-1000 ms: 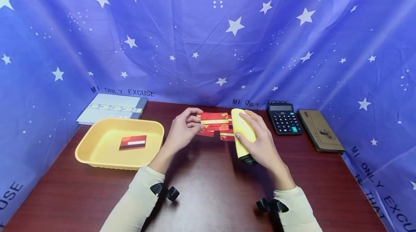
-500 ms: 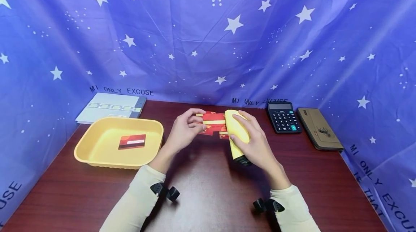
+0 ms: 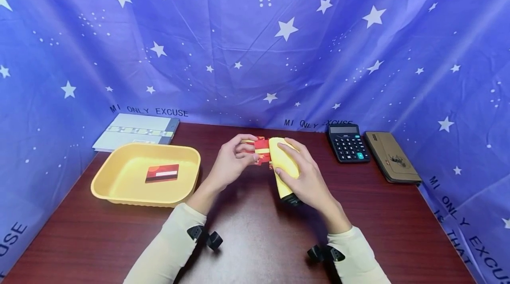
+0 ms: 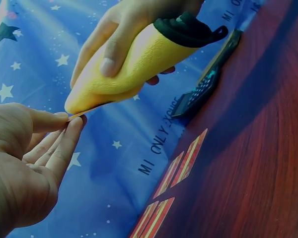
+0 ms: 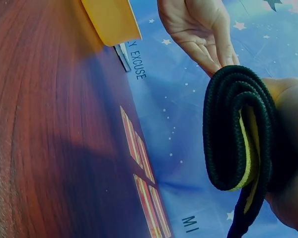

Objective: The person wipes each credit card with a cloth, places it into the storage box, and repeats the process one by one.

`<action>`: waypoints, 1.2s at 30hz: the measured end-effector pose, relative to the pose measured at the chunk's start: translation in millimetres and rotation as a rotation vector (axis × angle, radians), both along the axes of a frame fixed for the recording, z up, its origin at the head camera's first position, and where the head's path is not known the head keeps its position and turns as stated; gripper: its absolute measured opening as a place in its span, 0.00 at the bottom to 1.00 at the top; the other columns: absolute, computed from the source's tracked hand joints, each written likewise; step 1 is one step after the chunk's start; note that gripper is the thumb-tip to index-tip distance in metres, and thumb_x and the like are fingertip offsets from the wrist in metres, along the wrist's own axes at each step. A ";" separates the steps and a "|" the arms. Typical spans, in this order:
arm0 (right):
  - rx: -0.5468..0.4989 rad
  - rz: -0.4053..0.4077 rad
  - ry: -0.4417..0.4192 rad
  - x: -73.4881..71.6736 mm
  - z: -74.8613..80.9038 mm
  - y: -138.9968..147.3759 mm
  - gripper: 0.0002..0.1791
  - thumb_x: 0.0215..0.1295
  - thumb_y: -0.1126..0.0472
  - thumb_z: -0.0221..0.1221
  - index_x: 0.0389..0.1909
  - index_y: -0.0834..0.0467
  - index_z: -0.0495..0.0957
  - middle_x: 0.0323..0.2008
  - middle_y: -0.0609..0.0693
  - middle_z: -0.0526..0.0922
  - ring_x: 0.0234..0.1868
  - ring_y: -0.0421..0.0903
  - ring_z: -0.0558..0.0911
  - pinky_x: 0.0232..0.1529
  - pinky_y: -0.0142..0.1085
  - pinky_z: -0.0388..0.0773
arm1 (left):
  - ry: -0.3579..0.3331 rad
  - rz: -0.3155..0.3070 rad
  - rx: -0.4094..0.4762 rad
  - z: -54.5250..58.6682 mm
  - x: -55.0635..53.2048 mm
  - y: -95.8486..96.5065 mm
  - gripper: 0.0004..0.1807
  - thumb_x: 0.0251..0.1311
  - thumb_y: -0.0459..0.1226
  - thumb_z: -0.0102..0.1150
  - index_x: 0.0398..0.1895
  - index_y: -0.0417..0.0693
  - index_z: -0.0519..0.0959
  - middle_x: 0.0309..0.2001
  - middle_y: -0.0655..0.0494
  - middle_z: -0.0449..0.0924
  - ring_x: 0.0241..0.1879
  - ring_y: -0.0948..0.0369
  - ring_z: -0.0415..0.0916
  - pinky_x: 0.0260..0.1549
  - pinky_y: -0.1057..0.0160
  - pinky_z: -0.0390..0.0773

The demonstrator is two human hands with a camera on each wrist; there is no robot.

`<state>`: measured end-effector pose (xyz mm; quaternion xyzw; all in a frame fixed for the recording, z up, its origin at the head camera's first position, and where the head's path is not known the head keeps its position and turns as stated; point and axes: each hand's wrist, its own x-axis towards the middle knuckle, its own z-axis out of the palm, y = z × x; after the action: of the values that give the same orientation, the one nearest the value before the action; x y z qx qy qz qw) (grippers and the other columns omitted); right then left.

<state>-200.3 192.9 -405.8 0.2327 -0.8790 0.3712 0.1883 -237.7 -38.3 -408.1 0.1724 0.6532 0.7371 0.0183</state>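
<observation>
My left hand (image 3: 229,162) pinches a red card with a yellow stripe (image 3: 261,151) by its left end, between thumb and fingertips. In the left wrist view this card is a thin edge above the table. My right hand (image 3: 304,178) grips a folded yellow cloth with black edging (image 3: 283,160), which covers the card's right part. The cloth's layered black end (image 5: 221,134) faces the right wrist camera. Several similar red striped cards (image 4: 189,157) lie on the table below, mostly hidden by hands and cloth in the head view.
A yellow basin (image 3: 104,189) at the left holds a red card with black and white bands (image 3: 161,173). Behind it lies a pale notebook (image 3: 133,127). A black calculator (image 3: 347,144) and a brown wallet (image 3: 392,158) are at the back right. A starry blue curtain hangs behind the table.
My right hand has moved left with the yellow cloth, covering more of the held card. The left hand has shifted slightly right, still pinching the card.
</observation>
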 end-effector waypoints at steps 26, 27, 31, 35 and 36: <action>0.015 0.035 0.053 6.1 -2.3 -12.2 0.37 0.59 0.61 0.73 0.71 0.47 0.75 0.72 0.52 0.71 0.75 0.53 0.69 0.74 0.41 0.71 | 0.031 -0.033 -0.007 -3.9 3.2 6.3 0.24 0.58 0.19 0.62 0.59 0.35 0.75 0.47 0.31 0.84 0.38 0.62 0.87 0.45 0.46 0.91; 0.012 0.030 0.056 5.4 -2.2 -11.4 0.37 0.59 0.61 0.73 0.71 0.47 0.75 0.72 0.52 0.71 0.75 0.53 0.69 0.74 0.42 0.71 | 0.032 -0.035 -0.003 -3.6 3.0 5.8 0.24 0.58 0.19 0.62 0.58 0.35 0.75 0.47 0.31 0.84 0.38 0.61 0.87 0.45 0.47 0.91; -0.006 0.016 0.068 2.9 -0.8 -7.2 0.37 0.58 0.62 0.73 0.70 0.48 0.75 0.72 0.53 0.71 0.73 0.53 0.71 0.71 0.43 0.73 | 0.039 -0.036 -0.002 -1.6 3.3 3.5 0.24 0.58 0.19 0.62 0.59 0.35 0.76 0.47 0.32 0.84 0.38 0.62 0.87 0.42 0.57 0.92; -0.024 0.000 0.052 0.4 0.0 -1.4 0.37 0.59 0.62 0.73 0.71 0.48 0.74 0.72 0.53 0.71 0.73 0.51 0.71 0.70 0.38 0.72 | 0.032 -0.033 -0.001 1.2 3.7 1.1 0.24 0.58 0.20 0.62 0.59 0.36 0.75 0.46 0.33 0.83 0.37 0.63 0.87 0.41 0.62 0.92; -0.024 -0.007 0.051 -0.2 0.0 0.1 0.37 0.59 0.62 0.73 0.71 0.48 0.74 0.72 0.52 0.71 0.73 0.51 0.71 0.70 0.37 0.72 | 0.030 -0.033 -0.001 2.0 3.6 0.5 0.24 0.58 0.20 0.62 0.59 0.36 0.75 0.45 0.33 0.83 0.37 0.63 0.87 0.41 0.62 0.92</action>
<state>-200.4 193.0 -405.9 0.2366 -0.8701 0.3751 0.2150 -234.0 -37.9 -406.2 0.1940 0.6507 0.7338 0.0209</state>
